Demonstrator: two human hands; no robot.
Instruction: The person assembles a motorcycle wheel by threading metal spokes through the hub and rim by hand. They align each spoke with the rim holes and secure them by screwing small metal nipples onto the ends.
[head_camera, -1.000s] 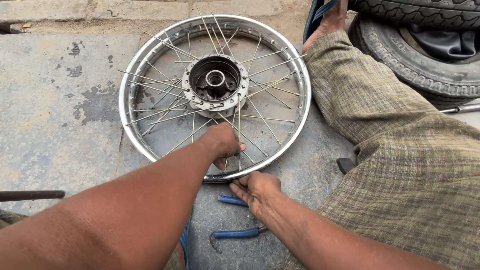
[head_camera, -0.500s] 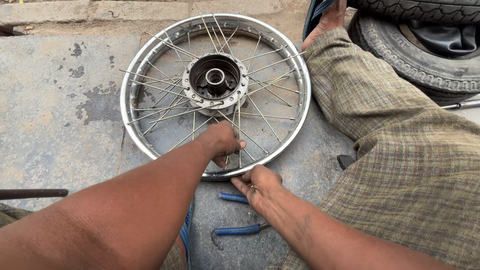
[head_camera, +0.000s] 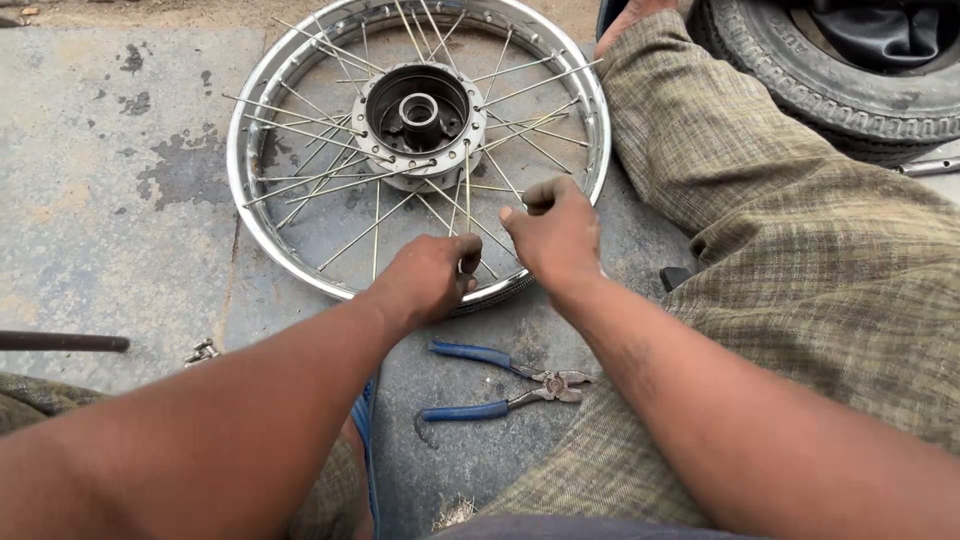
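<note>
Spoked wheel rim (head_camera: 262, 238) lies flat on concrete, hub (head_camera: 421, 117) centred; I see left hand (head_camera: 428, 280) pinching a near-side spoke (head_camera: 467, 205), right hand (head_camera: 556, 240) loosely curled above, holding nothing; several spokes look loose, pliers (head_camera: 500, 380) untouched nearby.

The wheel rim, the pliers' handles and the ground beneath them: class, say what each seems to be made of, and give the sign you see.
Wheel rim: apparently polished or chromed metal, from its bright mirror-like shine. Pliers' handles: probably blue plastic or rubber sleeves over metal, matte and smooth beside the bare grey jaws. Ground: likely concrete, grey, rough and stained with dark patches.
</note>
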